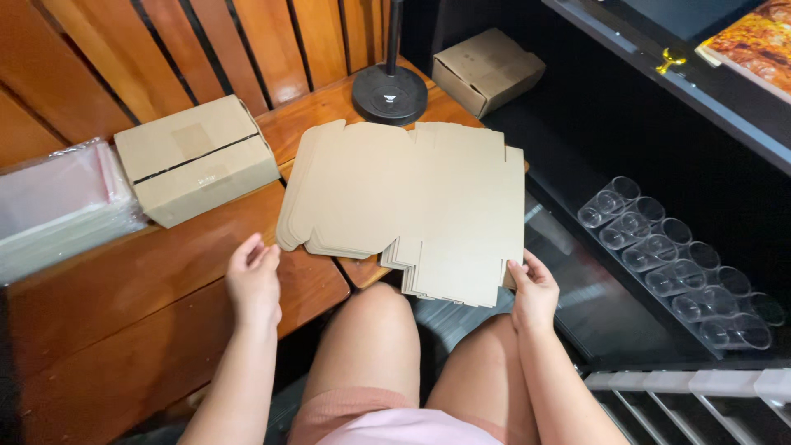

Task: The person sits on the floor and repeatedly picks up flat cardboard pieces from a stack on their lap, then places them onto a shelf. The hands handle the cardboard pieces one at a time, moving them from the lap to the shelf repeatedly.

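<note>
Gripping the stack of flat cardboard blanks [412, 206] is the right hand [534, 292]; the left hand [254, 280] hovers open beside it.

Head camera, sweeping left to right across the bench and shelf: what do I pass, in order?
Stack of clear plastic sleeves → closed cardboard box → left hand → stack of flat cardboard blanks, its corner gripped by the right hand → rows of clear plastic cups.
</note>
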